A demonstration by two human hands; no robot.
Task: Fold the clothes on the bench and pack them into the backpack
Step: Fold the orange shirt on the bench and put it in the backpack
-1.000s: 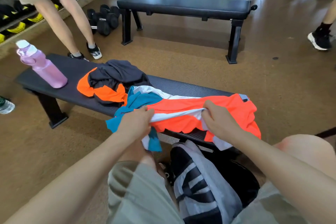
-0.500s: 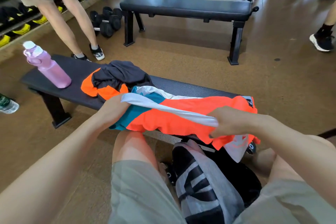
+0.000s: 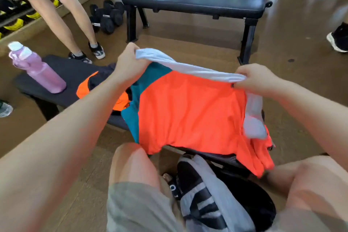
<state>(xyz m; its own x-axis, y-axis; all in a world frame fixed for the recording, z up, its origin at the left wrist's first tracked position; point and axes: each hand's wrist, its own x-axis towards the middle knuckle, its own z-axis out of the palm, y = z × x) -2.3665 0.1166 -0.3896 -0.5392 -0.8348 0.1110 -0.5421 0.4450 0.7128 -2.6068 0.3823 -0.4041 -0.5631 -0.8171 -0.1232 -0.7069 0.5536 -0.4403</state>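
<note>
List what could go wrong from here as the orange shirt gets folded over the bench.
1. The orange shirt hangs from the left hand and right hand by its white edge only; its lower hem droops past the bench edge and may drag toward the floor.
2. Laying it down wide could cover the dark-and-orange garment beside it.
3. A leftward sweep might tip the pink bottle.

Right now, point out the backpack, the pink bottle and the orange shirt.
backpack (image 3: 212,201): head view, on its grey striped front panel.
pink bottle (image 3: 40,72): head view, on the middle of its body.
orange shirt (image 3: 188,111): head view, on the orange middle panel.
</note>
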